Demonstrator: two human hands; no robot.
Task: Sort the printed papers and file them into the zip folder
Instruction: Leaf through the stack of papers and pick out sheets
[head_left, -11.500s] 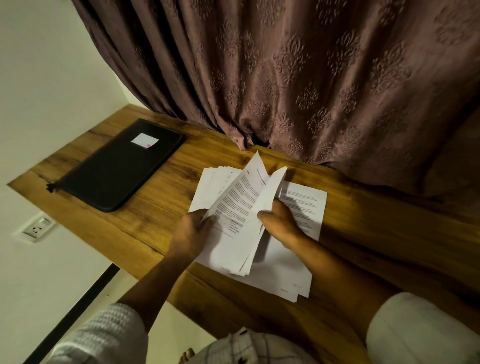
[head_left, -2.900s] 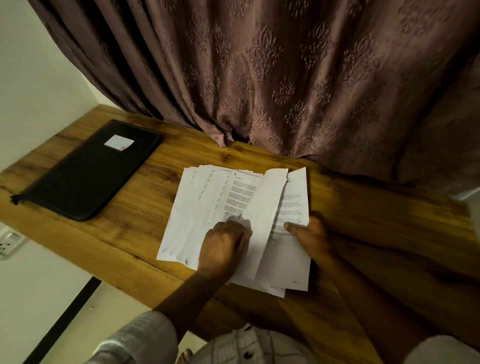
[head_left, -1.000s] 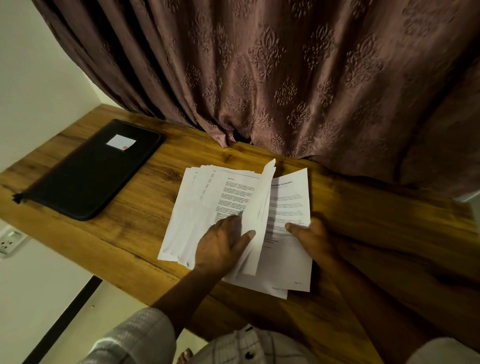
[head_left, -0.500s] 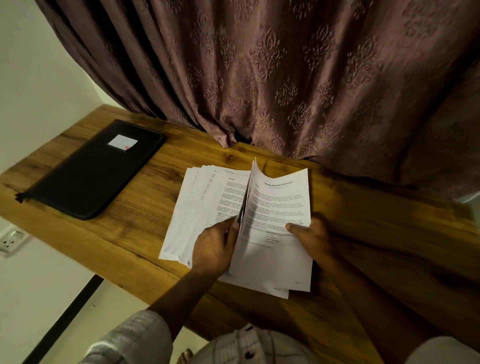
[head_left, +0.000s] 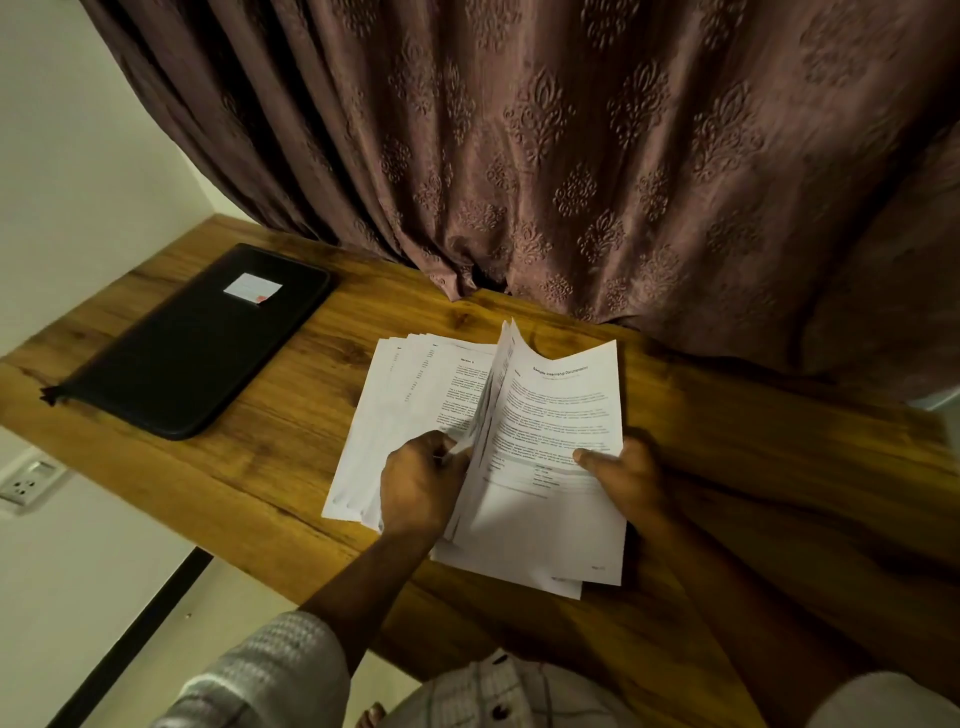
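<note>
Left hand (head_left: 421, 488) curled, pinching the raised edges of a few printed papers (head_left: 415, 395) mid-stack; the rest fan out just left of that grip. Titled page (head_left: 561, 415) lies right of it. Right hand (head_left: 623, 478): thumb on that page, fingers hidden, can't tell grip. Zip folder (head_left: 197, 343) closed, well left on table (head_left: 779, 467).

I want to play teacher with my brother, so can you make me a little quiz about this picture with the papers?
1. True or false: the black zip folder lies flat on the table, apart from the papers.
2. The left hand pinches: A) lifted sheets B) the zip folder C) a pen.
3. Fill in: the thumb on the titled page belongs to the ____ hand.
Key: 1 true; 2 A; 3 right hand.
</note>
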